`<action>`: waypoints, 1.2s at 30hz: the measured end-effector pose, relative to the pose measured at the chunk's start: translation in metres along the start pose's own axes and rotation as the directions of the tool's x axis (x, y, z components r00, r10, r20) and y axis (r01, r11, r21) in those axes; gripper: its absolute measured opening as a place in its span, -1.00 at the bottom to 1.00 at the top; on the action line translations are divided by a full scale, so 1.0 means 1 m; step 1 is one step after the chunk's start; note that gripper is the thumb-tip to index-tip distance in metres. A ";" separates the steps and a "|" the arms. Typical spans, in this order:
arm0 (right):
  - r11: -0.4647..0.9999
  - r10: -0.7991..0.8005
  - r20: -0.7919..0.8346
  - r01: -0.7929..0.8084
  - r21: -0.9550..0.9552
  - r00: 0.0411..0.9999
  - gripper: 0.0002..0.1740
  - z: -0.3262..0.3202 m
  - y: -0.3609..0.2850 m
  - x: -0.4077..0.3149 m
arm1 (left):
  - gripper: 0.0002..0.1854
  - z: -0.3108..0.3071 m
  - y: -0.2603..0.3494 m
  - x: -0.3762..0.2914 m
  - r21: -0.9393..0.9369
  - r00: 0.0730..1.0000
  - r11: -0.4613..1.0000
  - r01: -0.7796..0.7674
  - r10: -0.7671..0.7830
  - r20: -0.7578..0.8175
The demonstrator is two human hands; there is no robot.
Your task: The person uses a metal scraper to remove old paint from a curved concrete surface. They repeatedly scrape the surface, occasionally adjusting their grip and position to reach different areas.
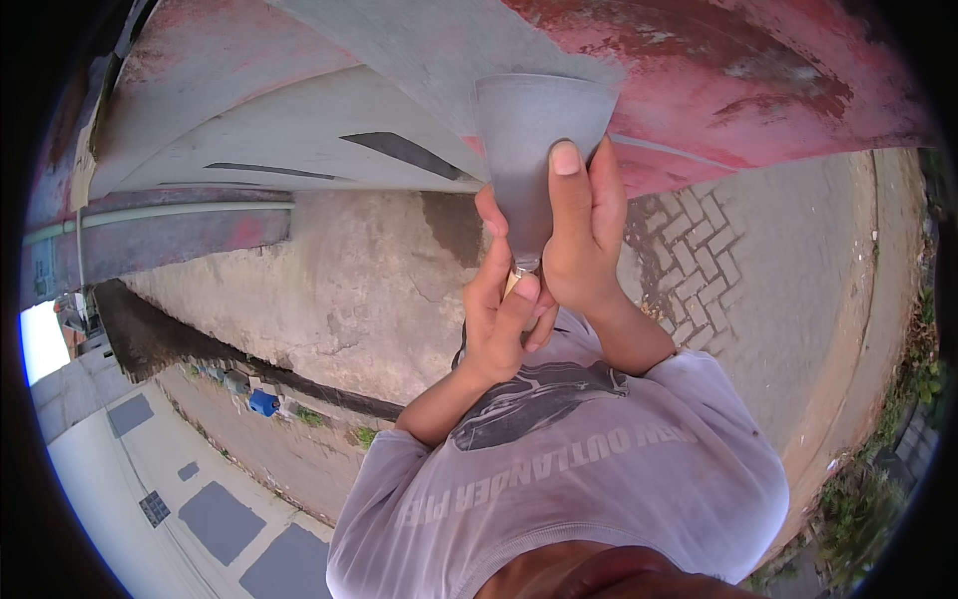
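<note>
A wide-bladed putty knife (pixel 524 150) is held upright in front of me, its broad metal edge against or very close to the wall (pixel 419 60). My left hand (pixel 498 322) grips the short light-coloured handle (pixel 513 282), with a finger up along the blade's left edge. My right hand (pixel 587 224) clasps the blade from the right, thumb flat on its face and fingers behind. Smooth grey coating lies left of the blade edge. To its right is worn red paint (pixel 673 82) with darker bare patches. Much of the handle is hidden by my fingers.
A concrete floor (pixel 359 284) runs along the wall's foot. Interlocking paving blocks (pixel 696 254) lie to the right. A light pipe (pixel 179 213) follows a low wall at left. Further off are a blue container (pixel 263 403), a pale building (pixel 150 479) and roadside plants (pixel 861 517).
</note>
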State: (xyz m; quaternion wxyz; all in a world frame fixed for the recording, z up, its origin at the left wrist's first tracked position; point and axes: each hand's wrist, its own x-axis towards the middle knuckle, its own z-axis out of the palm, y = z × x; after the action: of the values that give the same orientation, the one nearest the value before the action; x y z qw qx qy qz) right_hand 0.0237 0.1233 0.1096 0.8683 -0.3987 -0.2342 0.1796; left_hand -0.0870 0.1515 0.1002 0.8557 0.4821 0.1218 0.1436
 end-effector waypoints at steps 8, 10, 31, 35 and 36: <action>0.999 0.038 0.003 -0.038 0.010 0.999 -0.68 -0.006 -0.010 -0.001 | -0.33 0.005 -0.004 0.000 0.025 1.000 1.000 -0.013 0.013 0.003; 0.999 0.025 0.050 -0.027 0.041 0.998 -0.68 -0.008 -0.013 0.000 | -0.33 0.003 -0.005 0.002 0.030 0.999 0.999 -0.030 0.029 0.041; 0.989 0.134 -0.010 -0.135 -0.056 0.991 -0.70 0.000 -0.011 -0.001 | -0.32 0.005 -0.003 -0.003 0.003 1.000 1.000 -0.013 0.013 -0.009; 0.999 0.047 -0.010 -0.047 0.014 0.999 -0.70 0.000 -0.008 -0.002 | -0.32 0.003 -0.001 -0.004 -0.043 1.000 0.999 -0.005 0.006 0.014; 0.998 0.070 0.012 -0.070 -0.009 0.997 -0.70 0.000 -0.008 -0.002 | -0.32 0.003 -0.001 -0.004 -0.076 0.997 0.996 -0.051 0.056 0.062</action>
State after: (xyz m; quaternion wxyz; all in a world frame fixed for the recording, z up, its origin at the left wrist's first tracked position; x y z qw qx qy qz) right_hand 0.0232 0.1175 0.1152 0.8584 -0.4091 -0.2263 0.2113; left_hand -0.0895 0.1472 0.1008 0.8722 0.4576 0.0759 0.1554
